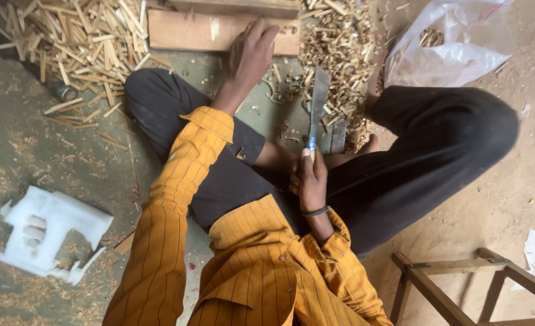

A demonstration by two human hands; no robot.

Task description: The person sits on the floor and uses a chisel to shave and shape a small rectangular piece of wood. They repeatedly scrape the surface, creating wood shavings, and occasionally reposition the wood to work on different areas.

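Observation:
I sit cross-legged on the floor in black trousers and a yellow striped shirt. My right hand (pixel 310 180) grips the handle of a long flat-bladed knife (pixel 318 99), its blade pointing away from me between my knees. My left hand (pixel 250 53) reaches forward and rests on a flat wooden block (pixel 189 30) lying across the floor in front of me. Whether its fingers hold anything is hidden. A second dark blade (pixel 338 136) lies on the floor beside the knife.
A heap of thin split wood sticks (pixel 74 42) lies at the far left. Curled wood shavings (pixel 337 48) pile at the centre. A clear plastic bag (pixel 454 42) sits at the far right, a white foam piece (pixel 44 232) at the left, a wooden stool frame (pixel 460 284) at the lower right.

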